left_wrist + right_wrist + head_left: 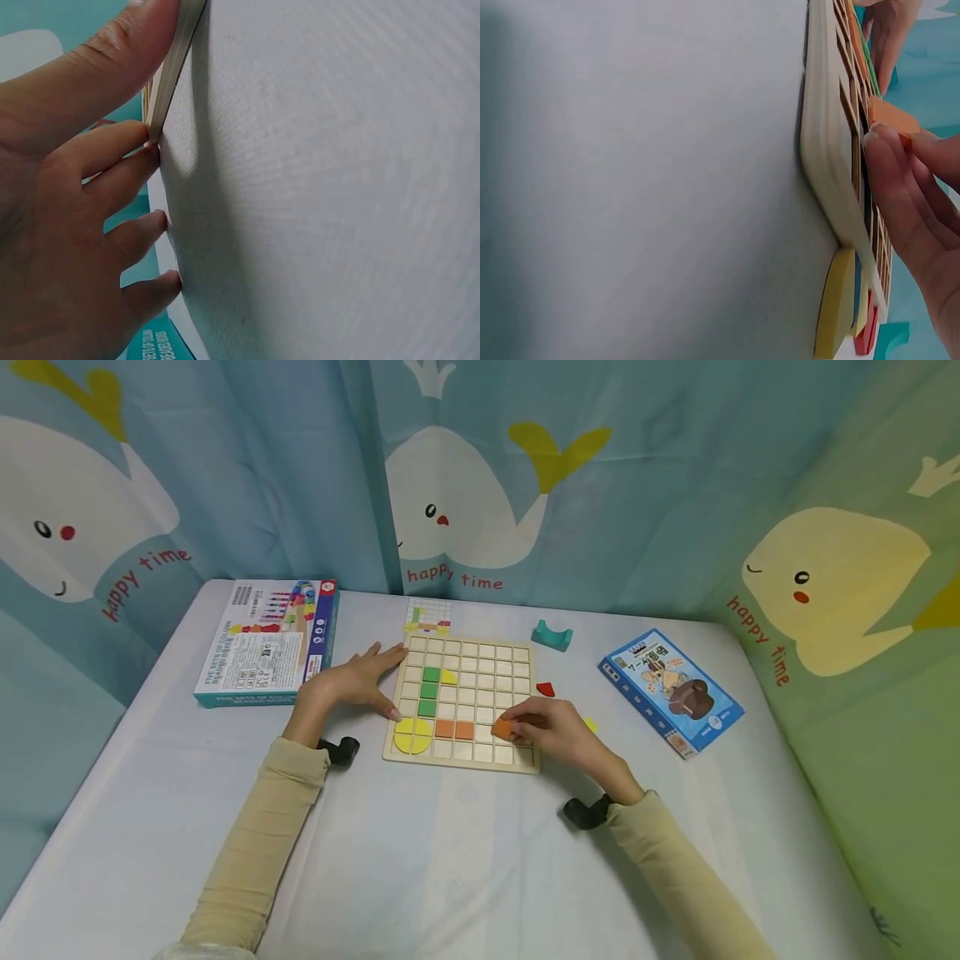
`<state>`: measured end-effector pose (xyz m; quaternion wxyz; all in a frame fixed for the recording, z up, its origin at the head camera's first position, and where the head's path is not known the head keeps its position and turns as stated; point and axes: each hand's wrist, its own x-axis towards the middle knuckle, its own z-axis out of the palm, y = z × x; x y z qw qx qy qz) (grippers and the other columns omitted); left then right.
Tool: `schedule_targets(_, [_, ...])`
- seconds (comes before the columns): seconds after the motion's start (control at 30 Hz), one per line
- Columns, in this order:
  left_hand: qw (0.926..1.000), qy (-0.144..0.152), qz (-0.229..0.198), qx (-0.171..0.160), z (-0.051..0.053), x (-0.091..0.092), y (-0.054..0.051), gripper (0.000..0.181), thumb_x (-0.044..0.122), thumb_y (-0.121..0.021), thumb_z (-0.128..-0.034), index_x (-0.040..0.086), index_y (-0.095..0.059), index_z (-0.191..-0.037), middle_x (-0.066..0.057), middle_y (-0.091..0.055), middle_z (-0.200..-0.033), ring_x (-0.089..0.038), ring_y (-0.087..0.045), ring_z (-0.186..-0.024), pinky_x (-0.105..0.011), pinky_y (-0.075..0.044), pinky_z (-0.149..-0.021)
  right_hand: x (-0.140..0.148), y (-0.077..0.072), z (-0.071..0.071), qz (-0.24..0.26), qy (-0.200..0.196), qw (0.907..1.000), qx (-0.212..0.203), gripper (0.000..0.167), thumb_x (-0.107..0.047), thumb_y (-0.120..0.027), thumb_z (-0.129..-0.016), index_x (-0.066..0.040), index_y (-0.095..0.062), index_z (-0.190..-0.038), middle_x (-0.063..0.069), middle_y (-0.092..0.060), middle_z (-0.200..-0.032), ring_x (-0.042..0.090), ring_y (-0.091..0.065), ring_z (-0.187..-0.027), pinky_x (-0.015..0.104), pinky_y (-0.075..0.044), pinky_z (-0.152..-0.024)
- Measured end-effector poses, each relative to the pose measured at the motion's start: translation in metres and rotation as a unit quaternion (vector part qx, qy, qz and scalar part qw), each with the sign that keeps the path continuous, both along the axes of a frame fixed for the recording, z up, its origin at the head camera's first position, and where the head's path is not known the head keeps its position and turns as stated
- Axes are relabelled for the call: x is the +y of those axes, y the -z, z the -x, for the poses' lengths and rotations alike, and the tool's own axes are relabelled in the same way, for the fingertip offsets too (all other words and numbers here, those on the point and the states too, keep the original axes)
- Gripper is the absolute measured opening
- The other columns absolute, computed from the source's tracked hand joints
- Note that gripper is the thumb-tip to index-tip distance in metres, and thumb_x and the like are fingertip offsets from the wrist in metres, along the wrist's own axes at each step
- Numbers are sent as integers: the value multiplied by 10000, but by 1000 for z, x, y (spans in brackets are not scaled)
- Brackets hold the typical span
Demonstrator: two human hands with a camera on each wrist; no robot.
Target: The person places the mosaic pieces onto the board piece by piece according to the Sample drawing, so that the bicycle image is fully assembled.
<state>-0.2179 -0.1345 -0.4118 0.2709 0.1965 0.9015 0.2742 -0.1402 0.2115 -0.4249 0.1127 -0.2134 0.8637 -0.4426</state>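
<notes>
A wooden grid board (495,681) lies flat on the white table. My right hand (562,735) pinches an orange tile (503,729) between thumb and fingers over the board's lower right squares; the right wrist view shows this tile (891,116) close to the grid. Along the board's left edge rests my left hand (358,682), fingers spread and touching the wooden rim (171,71). On the grid lie green squares (428,691) in a column, a yellow quarter-round (448,677), a yellow circle of pieces (412,737) and two orange squares (454,729).
Behind the board lies a pattern card (428,612). A teal arched block (552,635) and a red piece (545,690) are to its right, with a yellow piece (835,307) by its edge. Boxes stand left (266,643) and right (671,692). A curtain (637,527) hangs behind.
</notes>
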Motion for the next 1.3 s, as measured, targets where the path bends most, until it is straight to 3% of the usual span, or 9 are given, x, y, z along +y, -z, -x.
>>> schedule_targets(0.23, [10000, -66, 9, -66, 0, 0, 0, 1109, 307, -864, -822, 111, -163, -1659, -126, -63, -1741, -474, 45, -1576, -728, -40, -1226, -11, 2, 6, 41, -318, 9994, 96, 182, 39, -670, -954, 59, -740, -1120, 178, -745, -1000, 227, -744, -843, 266, -628, -780])
schedule_targets(0.5, [10000, -64, 26, -5, -1, 0, 0, 1099, 294, -865, -822, 112, -175, -1658, -101, -73, -1743, -425, 43, -1591, -694, -31, -1246, -21, 0, 10, -621, -361, 9967, 390, 172, -25, -694, -957, -63, -802, -1086, 54, -773, -1036, 175, -668, -947, 268, -576, -846])
schedule_targets(0.87, [10000, -82, 33, 17, 0, 0, 2, 1084, 276, -861, -826, 111, -183, -1656, -99, -82, -1742, -398, 50, -1598, -669, -16, -1258, -25, 3, 12, -548, -536, 9945, 708, 160, 42, -711, -920, -12, -805, -1038, 78, -771, -976, 199, -664, -907, 243, -572, -801])
schedule_targets(1.2, [9999, -98, -31, 21, -1, 0, 1, 1084, 270, -862, -823, 104, -186, -1655, -100, -87, -1741, -398, 51, -1598, -670, -7, -1256, -28, 1, 11, -604, -402, 9954, 625, 163, -12, -731, -925, -39, -780, -1078, 73, -765, -1038, 207, -711, -964, 338, -613, -880])
schedule_targets(1.3, [10000, -79, -23, 36, -1, 0, 1, 1080, 264, -860, -827, 102, -185, -1654, -100, -88, -1741, -396, 51, -1598, -667, -6, -1258, -28, 1, 11, -567, -379, 9960, 572, 162, -16, -737, -922, -43, -779, -1076, 67, -764, -1034, 192, -713, -953, 319, -611, -874])
